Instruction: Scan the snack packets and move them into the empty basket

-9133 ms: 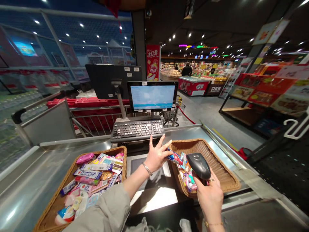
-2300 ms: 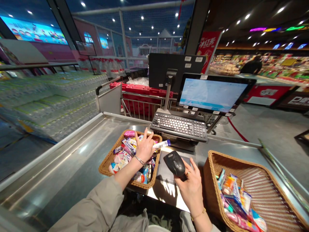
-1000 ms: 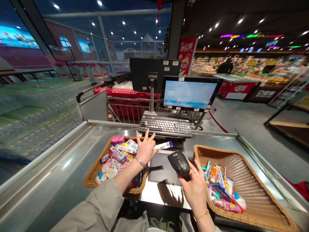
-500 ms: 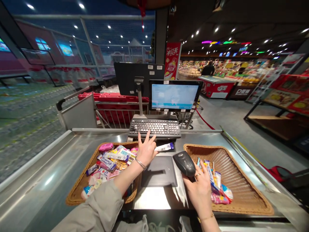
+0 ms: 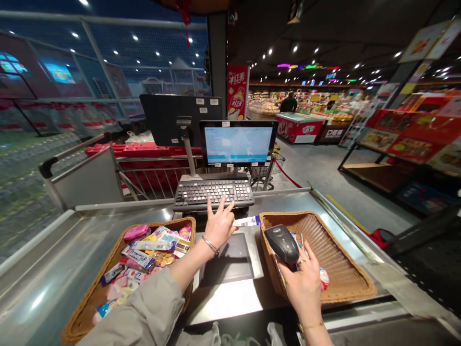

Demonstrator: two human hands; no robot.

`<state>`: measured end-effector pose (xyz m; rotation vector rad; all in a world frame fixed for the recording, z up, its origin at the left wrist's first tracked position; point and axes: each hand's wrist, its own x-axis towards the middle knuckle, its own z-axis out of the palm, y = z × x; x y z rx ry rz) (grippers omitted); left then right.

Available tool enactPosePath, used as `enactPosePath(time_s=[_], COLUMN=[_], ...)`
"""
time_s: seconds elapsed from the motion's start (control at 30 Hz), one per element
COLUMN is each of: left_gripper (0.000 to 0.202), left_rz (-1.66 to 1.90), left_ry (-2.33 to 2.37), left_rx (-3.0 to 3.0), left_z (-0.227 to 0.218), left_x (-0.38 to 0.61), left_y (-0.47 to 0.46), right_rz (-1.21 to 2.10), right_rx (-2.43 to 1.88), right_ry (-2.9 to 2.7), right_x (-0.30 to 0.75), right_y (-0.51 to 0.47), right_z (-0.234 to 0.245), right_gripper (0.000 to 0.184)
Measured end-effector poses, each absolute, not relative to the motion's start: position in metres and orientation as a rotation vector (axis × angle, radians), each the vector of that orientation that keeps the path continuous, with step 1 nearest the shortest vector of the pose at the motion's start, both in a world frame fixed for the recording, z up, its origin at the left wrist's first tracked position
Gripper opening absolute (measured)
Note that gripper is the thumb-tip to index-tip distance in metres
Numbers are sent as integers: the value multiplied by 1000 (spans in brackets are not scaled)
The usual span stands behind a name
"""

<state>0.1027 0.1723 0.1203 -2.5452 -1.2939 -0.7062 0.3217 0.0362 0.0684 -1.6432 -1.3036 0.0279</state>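
Observation:
My left hand (image 5: pixel 220 226) pinches a slim white-and-purple snack packet (image 5: pixel 247 221) at its near end, with the other fingers spread at the front edge of the black keyboard (image 5: pixel 212 192). The packet's purple tip reaches the rim of the right wicker basket (image 5: pixel 345 269). In my right hand (image 5: pixel 304 278) is a black barcode scanner (image 5: pixel 282 243), held over that basket's left side. Several small packets inside are partly hidden behind the hand and scanner. Beside my left forearm stands the left wicker basket (image 5: pixel 86 298), full of wrapped snacks (image 5: pixel 139 258).
Behind the keyboard stand a lit screen (image 5: pixel 238 144) and a second, dark-backed monitor (image 5: pixel 162 120). A grey flat plate (image 5: pixel 228 257) is set in the metal counter (image 5: pixel 39 269) between the baskets. Shopping carts (image 5: pixel 154 178) stand beyond, and a person (image 5: pixel 288 103) is far back.
The view has turned to the right. Both hands have moved right relative to the counter, bringing the packet's tip to the right basket's rim and the scanner over that basket.

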Motion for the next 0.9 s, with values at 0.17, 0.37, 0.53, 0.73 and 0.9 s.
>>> enactPosePath(time_s=[0.17,0.37,0.53,0.73,0.9], left_gripper=[13,9,7,36,57], left_rz=[-692,-676,-665,-638,-571], left_ry=[-1196,-1031,-846,-668,-729], left_rx=[-2592,-2665,-2742,-2757,-2789], left_z=[120,117,112,104,107], left_x=[122,146,171,211,213], left_y=[178,183,188,186,181], right_rz=[28,96,66,11,-3], right_rx=[-1705,-1790,-1804,-1840,-1843], right_ry=[-1205,-1057,-950,-822,-786], right_x=[331,344,355,364,365], right_y=[31,22,12,3,3], right_z=[71,71,69,72,75], right_gripper=[44,42,43,43,43])
